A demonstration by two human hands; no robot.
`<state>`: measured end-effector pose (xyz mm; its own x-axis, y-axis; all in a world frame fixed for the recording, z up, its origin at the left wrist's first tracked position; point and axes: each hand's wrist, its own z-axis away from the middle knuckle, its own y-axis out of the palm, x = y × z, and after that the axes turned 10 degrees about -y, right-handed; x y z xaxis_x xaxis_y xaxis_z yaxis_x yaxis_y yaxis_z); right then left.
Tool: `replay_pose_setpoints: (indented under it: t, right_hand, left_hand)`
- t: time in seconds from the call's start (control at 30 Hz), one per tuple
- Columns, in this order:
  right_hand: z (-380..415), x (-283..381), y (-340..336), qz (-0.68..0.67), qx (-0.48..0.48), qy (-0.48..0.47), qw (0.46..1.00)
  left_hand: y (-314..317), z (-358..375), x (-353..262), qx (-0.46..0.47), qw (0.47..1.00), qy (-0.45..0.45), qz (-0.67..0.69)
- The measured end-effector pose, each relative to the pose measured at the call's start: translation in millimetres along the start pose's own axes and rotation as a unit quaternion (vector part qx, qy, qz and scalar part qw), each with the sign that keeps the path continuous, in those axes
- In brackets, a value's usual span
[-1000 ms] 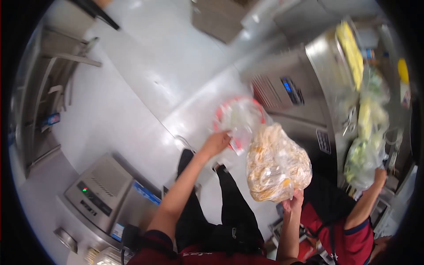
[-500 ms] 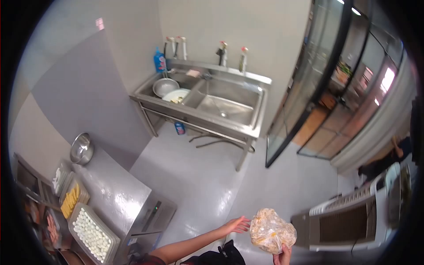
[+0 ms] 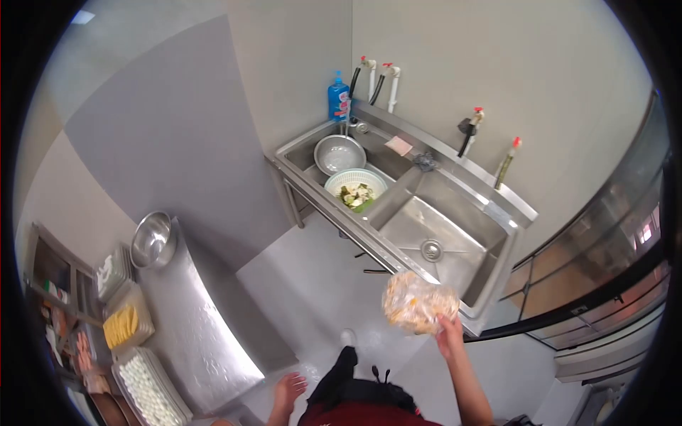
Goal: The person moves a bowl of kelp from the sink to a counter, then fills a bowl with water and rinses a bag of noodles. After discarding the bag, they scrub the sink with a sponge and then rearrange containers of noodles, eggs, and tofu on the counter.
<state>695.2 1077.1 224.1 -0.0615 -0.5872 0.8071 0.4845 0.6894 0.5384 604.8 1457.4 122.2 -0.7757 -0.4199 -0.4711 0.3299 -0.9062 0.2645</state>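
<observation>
In the head view, my right hand (image 3: 449, 336) grips the edge of a clear plastic bag (image 3: 415, 304) packed with pale orange food that I cannot identify. The bag hangs in front of the right sink basin (image 3: 437, 245), near its front rim. Low in the view, my left hand (image 3: 290, 389) holds nothing, its fingers apart, beside the corner of the steel counter (image 3: 213, 341). In the left basin sit a metal bowl (image 3: 339, 153) and a pale green colander (image 3: 379, 186) with green and white vegetable pieces in it.
A blue pump bottle (image 3: 338, 99) and red-handled taps (image 3: 477, 121) are behind the sink. On the counter stand a steel bowl (image 3: 153, 241), a tray of white balls (image 3: 149, 387) and a tray of yellow strips (image 3: 122, 326). A glass door (image 3: 568, 284) is at the right.
I have turned right and come nearer the sink, with the bag still in my right hand. My left hand has moved away from the bag, down and to the left.
</observation>
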Motion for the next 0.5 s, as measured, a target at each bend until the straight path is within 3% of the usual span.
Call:
replay_pose_setpoints:
  t: [0.13, 0.2, 0.37, 0.5]
  right_hand:
    - [-118, -28, 76, -0.004, 0.032, -0.006, 0.999]
    - [-167, -44, 91, 0.037, 0.011, -0.001, 0.999]
    - [-339, -85, 163, 0.107, 0.064, 0.007, 0.992]
    - [-488, -134, 218, 0.202, 0.107, -0.013, 0.974]
  left_hand:
    - [67, -82, -77, 0.056, 0.997, -0.026, 0.053]
    - [107, -100, -138, 0.108, 0.994, 0.028, 0.01]
    - [157, -134, -275, 0.107, 0.988, 0.082, -0.077]
    - [145, -187, -333, 0.039, 0.992, 0.082, -0.089]
